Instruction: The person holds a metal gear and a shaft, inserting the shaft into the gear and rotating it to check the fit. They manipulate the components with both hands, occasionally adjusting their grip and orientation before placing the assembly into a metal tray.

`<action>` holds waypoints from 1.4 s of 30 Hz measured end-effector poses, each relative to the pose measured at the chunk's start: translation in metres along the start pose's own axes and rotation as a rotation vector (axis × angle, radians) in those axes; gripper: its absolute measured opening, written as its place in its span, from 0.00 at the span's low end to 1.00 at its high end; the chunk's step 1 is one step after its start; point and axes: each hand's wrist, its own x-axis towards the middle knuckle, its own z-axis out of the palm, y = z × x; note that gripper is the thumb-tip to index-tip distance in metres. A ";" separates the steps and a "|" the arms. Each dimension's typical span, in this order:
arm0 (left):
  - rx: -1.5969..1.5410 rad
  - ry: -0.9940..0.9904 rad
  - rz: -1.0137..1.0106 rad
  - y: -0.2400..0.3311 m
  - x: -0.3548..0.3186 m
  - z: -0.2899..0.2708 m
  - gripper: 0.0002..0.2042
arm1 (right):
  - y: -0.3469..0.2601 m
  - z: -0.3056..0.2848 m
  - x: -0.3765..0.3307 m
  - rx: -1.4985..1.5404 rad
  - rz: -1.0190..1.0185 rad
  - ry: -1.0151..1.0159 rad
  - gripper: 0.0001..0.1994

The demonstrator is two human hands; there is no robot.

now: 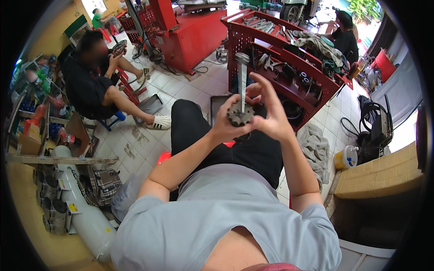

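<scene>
In front of my lap I hold a dark, round, toothed metal part (240, 114). A long, bright metal shaft (242, 83) with a wider round head stands up from its middle, tilted slightly. My left hand (224, 121) is closed around the left side of the toothed part, its fingers wrapped behind. On the other side, my right hand (272, 115) has its thumb against the part's edge. One right finger reaches up and away from the shaft, while the others curl behind and are partly hidden. The underside of the part cannot be made out.
A red tool cart (280, 49) with wrenches and rags stands ahead to the right. At left a person (92, 74) sits on a blue stool, holding a part. A grey cloth (313, 151), a white bucket (346, 158) and a metal tray (151, 105) lie on the floor.
</scene>
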 end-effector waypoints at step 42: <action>-0.618 0.075 -0.313 0.042 0.019 -0.032 0.16 | -0.007 0.062 -0.013 0.762 0.528 -0.078 0.18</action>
